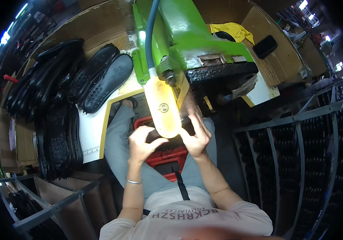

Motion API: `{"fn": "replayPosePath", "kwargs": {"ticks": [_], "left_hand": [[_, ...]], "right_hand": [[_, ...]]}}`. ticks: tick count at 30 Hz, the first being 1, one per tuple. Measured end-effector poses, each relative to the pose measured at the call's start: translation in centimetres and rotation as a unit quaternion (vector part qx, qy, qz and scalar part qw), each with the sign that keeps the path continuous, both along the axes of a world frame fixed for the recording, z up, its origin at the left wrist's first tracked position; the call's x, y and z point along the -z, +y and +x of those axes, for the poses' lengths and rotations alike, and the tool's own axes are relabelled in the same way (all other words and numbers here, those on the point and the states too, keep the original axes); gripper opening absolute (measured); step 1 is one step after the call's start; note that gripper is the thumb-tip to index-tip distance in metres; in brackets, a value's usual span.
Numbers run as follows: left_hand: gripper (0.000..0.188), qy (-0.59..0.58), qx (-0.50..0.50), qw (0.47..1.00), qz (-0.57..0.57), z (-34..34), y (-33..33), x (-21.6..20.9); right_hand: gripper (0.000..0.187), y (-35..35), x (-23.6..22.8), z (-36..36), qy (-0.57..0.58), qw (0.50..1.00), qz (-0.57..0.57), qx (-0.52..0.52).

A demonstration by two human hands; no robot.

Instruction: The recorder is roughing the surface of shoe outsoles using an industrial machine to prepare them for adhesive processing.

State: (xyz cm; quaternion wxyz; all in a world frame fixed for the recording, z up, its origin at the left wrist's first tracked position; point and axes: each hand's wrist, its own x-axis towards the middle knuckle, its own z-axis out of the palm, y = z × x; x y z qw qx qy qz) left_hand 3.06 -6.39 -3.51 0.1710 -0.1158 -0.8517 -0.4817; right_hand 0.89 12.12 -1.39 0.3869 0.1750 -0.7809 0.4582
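My left hand (141, 143) and my right hand (197, 139) are raised over my lap, one on each side of a yellowish oblong lamp (162, 102). Between them they hold a dark piece that looks like a black shoe sole (152, 137), mostly hidden behind the lamp. The left fingers curl round its left end, with the thumb pointing inward. On the right, thumb and fingers grip its other end just under the working head of a green machine (191, 28). Where the piece meets the machine is hidden.
Black soles (107, 83) lie piled on the white tabletop (89, 136) at left. A dark phone (265, 47) and yellow cloth (235, 32) rest right of the machine. A metal rack (277, 160) of dark items stands at right, another rack (51, 208) lower left. Something red (166, 162) sits between my legs.
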Motion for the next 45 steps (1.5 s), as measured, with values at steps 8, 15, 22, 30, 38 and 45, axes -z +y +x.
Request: {"fn": "replayPosePath", "kwargs": {"ticks": [8, 15, 22, 30, 38, 45], "left_hand": [[0.025, -0.025, 0.018, 0.969, 0.244, -1.1, 5.4, 1.4], [0.034, -0.077, -0.008, 0.910, 0.408, 0.2, 8.1, 4.6], [0.039, -0.081, 0.054, 0.879, 0.466, -0.5, 10.2, 3.1], [0.036, -0.053, -0.023, 0.918, 0.393, -0.8, 9.7, 6.0], [0.050, -0.058, 0.028, 0.952, 0.300, -0.8, 5.9, 2.0], [0.031, -0.060, 0.060, 0.949, 0.305, -0.7, 1.5, -1.8]], "right_hand": [[0.054, 0.9, 2.4, 0.2, -0.070, 0.994, -0.088, -0.008], [0.051, 3.1, 12.9, 2.6, -0.388, 0.779, -0.461, -0.175], [0.051, 3.4, 16.8, 3.4, -0.402, 0.564, -0.643, -0.329], [0.052, 5.5, 14.4, 3.3, -0.401, 0.700, -0.577, -0.129], [0.056, 10.7, 6.9, 0.5, -0.298, 0.873, -0.385, -0.012], [0.058, 11.5, 1.6, -0.7, -0.244, 0.937, -0.251, -0.019]]}}
